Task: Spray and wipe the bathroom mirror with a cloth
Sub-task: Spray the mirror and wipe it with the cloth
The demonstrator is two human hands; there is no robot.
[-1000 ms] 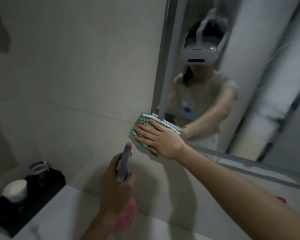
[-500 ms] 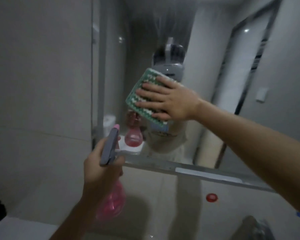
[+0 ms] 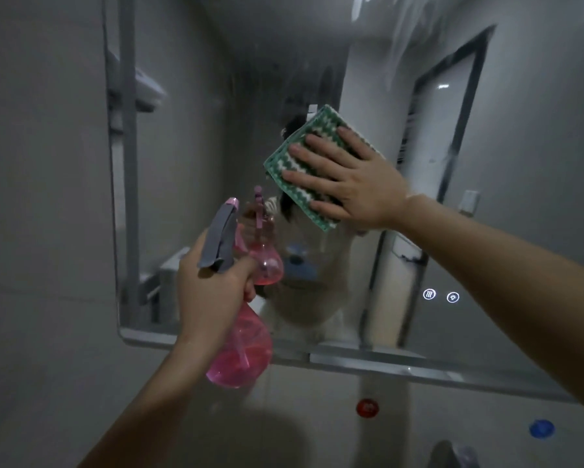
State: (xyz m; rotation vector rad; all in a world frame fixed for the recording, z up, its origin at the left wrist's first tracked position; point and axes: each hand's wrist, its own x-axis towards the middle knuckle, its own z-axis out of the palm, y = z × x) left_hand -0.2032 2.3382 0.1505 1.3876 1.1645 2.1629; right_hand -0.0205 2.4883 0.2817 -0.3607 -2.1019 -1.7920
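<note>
Right hand: the right hand lies flat, fingers spread, pressing a folded green-and-white woven cloth against the glass
Left hand: the left hand is wrapped around the neck of a pink translucent spray bottle with a grey trigger head
Mirror: the wall-mounted, silver-framed bathroom mirror lies under the right hand's cloth, behind the bottle; two lit round icons glow below the right wrist

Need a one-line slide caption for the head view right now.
Right hand presses a green-and-white cloth flat on the mirror; left hand grips a pink spray bottle.
</note>
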